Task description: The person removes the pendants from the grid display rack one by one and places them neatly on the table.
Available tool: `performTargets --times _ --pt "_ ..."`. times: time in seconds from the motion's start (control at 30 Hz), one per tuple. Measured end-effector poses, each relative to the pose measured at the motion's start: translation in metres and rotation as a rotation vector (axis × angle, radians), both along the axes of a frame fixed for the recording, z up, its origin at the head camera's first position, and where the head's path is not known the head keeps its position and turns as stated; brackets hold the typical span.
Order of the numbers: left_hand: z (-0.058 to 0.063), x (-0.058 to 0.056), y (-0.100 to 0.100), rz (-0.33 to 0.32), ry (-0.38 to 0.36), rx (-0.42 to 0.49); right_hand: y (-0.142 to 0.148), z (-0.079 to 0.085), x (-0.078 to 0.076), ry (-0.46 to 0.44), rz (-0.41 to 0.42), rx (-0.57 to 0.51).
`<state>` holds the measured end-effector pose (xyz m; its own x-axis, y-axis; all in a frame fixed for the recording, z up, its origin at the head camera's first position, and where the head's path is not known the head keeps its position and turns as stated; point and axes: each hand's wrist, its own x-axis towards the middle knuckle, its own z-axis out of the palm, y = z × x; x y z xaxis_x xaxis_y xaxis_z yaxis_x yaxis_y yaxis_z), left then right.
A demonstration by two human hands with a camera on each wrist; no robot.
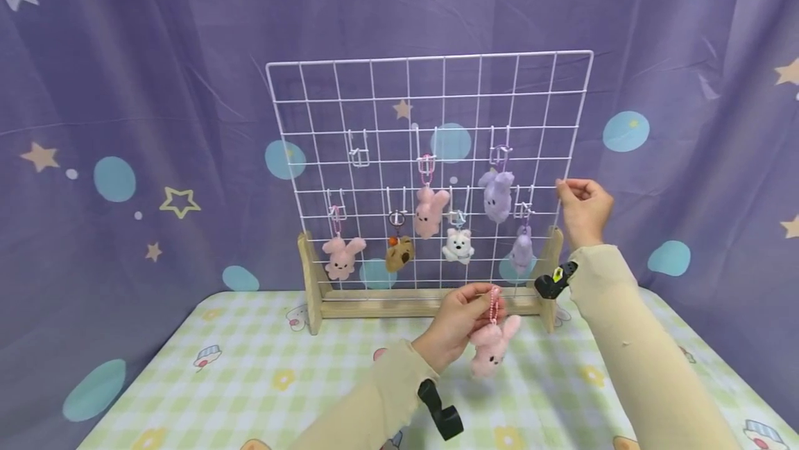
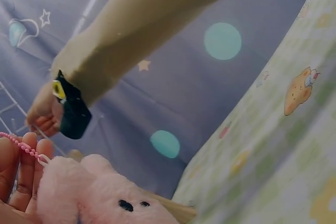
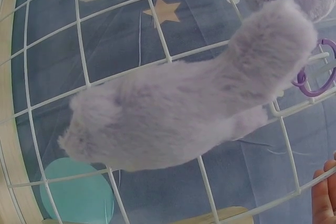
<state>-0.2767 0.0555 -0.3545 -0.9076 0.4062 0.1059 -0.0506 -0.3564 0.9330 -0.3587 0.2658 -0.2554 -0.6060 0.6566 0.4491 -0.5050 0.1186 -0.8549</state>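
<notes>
My left hand [image 1: 458,325] pinches the pink bead chain of a pink plush bunny keychain [image 1: 490,351], which dangles in front of the rack's wooden base. In the left wrist view, that bunny [image 2: 105,192] hangs beside the fingers [image 2: 26,182]. With thumb and fingertips my right hand [image 1: 585,211] holds the right edge wire of a white wire grid rack [image 1: 431,59]. A purple plush keychain [image 1: 521,250] hangs on a hook near that hand; it fills much of the right wrist view, where only a few fingers [image 3: 323,198] show at the edge.
On hooks hang two more pink bunnies [image 1: 341,258] [image 1: 431,212], a brown plush [image 1: 399,254], a white bear [image 1: 458,245] and another purple plush [image 1: 497,196]. A bare hook [image 1: 358,157] sits upper left. Wooden feet [image 1: 310,283] support the rack on a checked tablecloth [image 1: 250,374]; a purple curtain [image 1: 156,75] hangs behind.
</notes>
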Motion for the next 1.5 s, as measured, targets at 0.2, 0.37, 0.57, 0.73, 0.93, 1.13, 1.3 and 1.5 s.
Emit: performTargets --times 0.2,0.37,0.57,0.73,0.93,1.13,1.3,1.5 --pt "-0.013 -0.001 0.008 0.004 -0.024 -0.014 -0.004 0.002 0.003 0.006 0.009 -0.007" --pt "-0.025 0.000 0.015 0.007 -0.046 -0.022 -0.004 -0.002 -0.001 -0.009 -0.009 0.020" --pt "-0.034 0.003 0.023 -0.016 -0.064 -0.005 -0.008 0.001 0.006 0.008 0.014 -0.012" --pt "-0.038 0.005 0.032 -0.028 -0.078 0.017 -0.013 0.008 0.016 0.021 0.041 -0.021" --pt "-0.040 0.008 0.043 -0.063 -0.101 0.048 -0.013 0.008 0.015 0.014 0.024 -0.007" --pt "-0.045 0.008 0.055 -0.084 -0.141 0.082 -0.014 0.011 0.019 0.044 0.033 -0.012" --pt "-0.051 0.006 0.058 -0.055 -0.146 0.061 -0.015 0.012 0.021 0.056 0.036 -0.010" --pt "-0.057 -0.001 0.055 -0.034 -0.161 0.063 -0.015 0.012 0.022 0.044 0.027 -0.001"
